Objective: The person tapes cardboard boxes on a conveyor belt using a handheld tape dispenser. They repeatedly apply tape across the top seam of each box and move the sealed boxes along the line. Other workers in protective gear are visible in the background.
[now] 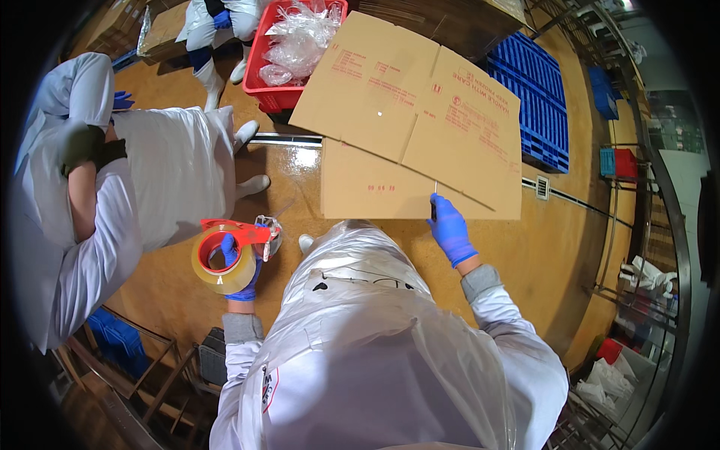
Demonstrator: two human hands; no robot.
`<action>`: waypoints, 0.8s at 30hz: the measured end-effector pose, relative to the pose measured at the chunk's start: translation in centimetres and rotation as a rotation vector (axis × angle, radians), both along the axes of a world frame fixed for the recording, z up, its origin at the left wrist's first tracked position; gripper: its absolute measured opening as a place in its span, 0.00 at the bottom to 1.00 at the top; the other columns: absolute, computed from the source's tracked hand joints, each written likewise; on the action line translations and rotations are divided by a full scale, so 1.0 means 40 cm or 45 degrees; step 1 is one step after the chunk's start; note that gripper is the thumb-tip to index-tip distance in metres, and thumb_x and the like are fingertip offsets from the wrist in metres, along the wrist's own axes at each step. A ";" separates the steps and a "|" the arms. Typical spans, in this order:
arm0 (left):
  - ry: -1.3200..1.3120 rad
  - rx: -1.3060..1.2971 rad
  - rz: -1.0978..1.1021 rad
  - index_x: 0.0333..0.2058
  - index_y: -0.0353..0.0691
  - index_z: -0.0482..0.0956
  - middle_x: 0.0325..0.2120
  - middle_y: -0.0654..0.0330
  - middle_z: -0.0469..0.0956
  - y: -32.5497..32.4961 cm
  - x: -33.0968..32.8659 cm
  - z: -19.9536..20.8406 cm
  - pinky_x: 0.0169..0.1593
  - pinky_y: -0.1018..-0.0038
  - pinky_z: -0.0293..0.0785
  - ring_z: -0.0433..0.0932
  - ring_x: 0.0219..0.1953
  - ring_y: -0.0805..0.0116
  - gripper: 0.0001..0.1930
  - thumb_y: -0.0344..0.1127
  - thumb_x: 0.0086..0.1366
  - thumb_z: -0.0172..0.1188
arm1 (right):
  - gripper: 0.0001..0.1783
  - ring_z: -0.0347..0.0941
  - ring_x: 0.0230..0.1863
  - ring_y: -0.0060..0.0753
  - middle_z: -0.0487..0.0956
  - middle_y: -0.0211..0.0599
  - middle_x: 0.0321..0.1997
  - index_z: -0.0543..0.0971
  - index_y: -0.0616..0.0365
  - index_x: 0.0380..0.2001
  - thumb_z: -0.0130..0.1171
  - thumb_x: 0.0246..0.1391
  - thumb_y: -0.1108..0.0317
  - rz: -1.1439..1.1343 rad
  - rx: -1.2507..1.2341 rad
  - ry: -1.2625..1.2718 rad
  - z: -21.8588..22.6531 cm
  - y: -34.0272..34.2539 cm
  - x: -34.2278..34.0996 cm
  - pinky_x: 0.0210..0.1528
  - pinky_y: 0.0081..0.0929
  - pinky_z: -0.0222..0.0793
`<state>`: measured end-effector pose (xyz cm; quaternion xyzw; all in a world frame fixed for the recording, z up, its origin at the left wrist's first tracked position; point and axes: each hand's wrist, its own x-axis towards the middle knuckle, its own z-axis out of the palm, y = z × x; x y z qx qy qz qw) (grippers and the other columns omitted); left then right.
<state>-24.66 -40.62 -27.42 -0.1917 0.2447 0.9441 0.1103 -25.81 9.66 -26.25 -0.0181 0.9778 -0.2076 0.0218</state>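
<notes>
My left hand (251, 281), in a blue glove, is closed around a red tape dispenser (251, 232). Its wide roll of clear tape (238, 279) faces left, and some blue fingers show inside the core. In front of me lies a stack of flattened cardboard boxes (420, 105) with red print. The upper sheet is turned at an angle over the lower cardboard sheet (356, 180). At the near edge of the stack, my gloved right hand (452, 232) pinches the cardboard beside a thin pale slit. Its fingertips are partly hidden.
A red crate (276, 99) of clear plastic bags stands beyond the cardboard's left side. Blue pallets (529, 97) are stacked at the right. A co-worker (142, 172) in a white apron stands close on my left, arms folded. Another person (225, 30) is farther off. Metal racks (671, 217) line the right.
</notes>
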 end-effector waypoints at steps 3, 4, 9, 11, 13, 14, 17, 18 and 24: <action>-0.123 0.050 0.033 0.57 0.34 0.71 0.55 0.50 0.76 -0.028 0.039 0.006 0.67 0.62 0.66 0.74 0.58 0.54 0.31 0.54 0.66 0.59 | 0.23 0.81 0.38 0.51 0.81 0.49 0.39 0.75 0.53 0.52 0.64 0.50 0.76 -0.134 -0.024 -0.105 0.005 -0.021 0.034 0.41 0.44 0.76; -0.066 -0.220 -0.029 0.57 0.34 0.71 0.55 0.49 0.76 -0.047 0.053 0.001 0.67 0.62 0.66 0.74 0.58 0.55 0.31 0.54 0.66 0.59 | 0.22 0.81 0.36 0.51 0.82 0.49 0.37 0.76 0.52 0.51 0.63 0.51 0.77 -0.186 -0.073 -0.083 0.005 -0.028 0.041 0.40 0.44 0.76; 0.360 -1.455 -0.086 0.57 0.35 0.70 0.52 0.46 0.75 -0.135 0.141 -0.066 0.64 0.61 0.68 0.74 0.57 0.55 0.29 0.54 0.68 0.58 | 0.19 0.82 0.36 0.50 0.81 0.50 0.30 0.78 0.52 0.49 0.61 0.51 0.74 -0.790 -0.049 -0.119 -0.006 -0.051 0.069 0.41 0.43 0.76; 0.460 -1.614 -0.060 0.55 0.36 0.69 0.50 0.48 0.74 -0.136 0.121 -0.065 0.62 0.62 0.68 0.73 0.55 0.57 0.28 0.53 0.68 0.58 | 0.17 0.82 0.38 0.52 0.82 0.51 0.31 0.80 0.52 0.47 0.62 0.52 0.71 -0.838 -0.066 0.110 -0.111 0.001 0.125 0.42 0.42 0.76; 0.381 -1.444 -0.016 0.53 0.37 0.69 0.48 0.49 0.73 -0.113 0.084 -0.078 0.60 0.62 0.67 0.73 0.53 0.58 0.26 0.53 0.68 0.58 | 0.10 0.81 0.41 0.55 0.83 0.52 0.37 0.84 0.54 0.39 0.62 0.55 0.63 -0.954 -0.063 -0.037 -0.095 -0.017 0.093 0.46 0.44 0.76; 0.303 -1.216 0.000 0.52 0.37 0.69 0.47 0.50 0.73 -0.087 0.059 -0.078 0.59 0.63 0.67 0.72 0.52 0.59 0.25 0.52 0.68 0.58 | 0.12 0.80 0.41 0.56 0.83 0.50 0.39 0.85 0.54 0.34 0.61 0.57 0.58 -1.011 -0.030 -0.001 -0.080 -0.029 0.087 0.46 0.46 0.75; 0.125 -0.541 0.004 0.49 0.38 0.68 0.44 0.52 0.71 0.001 -0.004 -0.054 0.56 0.64 0.67 0.71 0.49 0.61 0.23 0.52 0.68 0.58 | 0.10 0.83 0.36 0.46 0.86 0.41 0.34 0.87 0.51 0.29 0.66 0.53 0.57 -0.719 -0.011 -0.181 -0.097 0.009 0.091 0.44 0.38 0.78; 0.118 -0.423 0.013 0.48 0.39 0.68 0.43 0.53 0.71 0.015 -0.019 -0.048 0.55 0.65 0.66 0.71 0.48 0.61 0.23 0.52 0.68 0.58 | 0.09 0.84 0.36 0.41 0.86 0.38 0.33 0.87 0.52 0.30 0.68 0.51 0.59 -0.555 -0.373 -0.241 -0.029 -0.034 0.083 0.44 0.36 0.78; 0.113 0.013 -0.102 0.42 0.41 0.67 0.38 0.57 0.68 0.035 -0.035 0.001 0.48 0.67 0.65 0.69 0.42 0.65 0.19 0.50 0.68 0.58 | 0.08 0.82 0.36 0.42 0.85 0.39 0.33 0.86 0.54 0.31 0.67 0.49 0.63 0.615 -0.828 -0.418 0.184 -0.491 0.128 0.40 0.39 0.76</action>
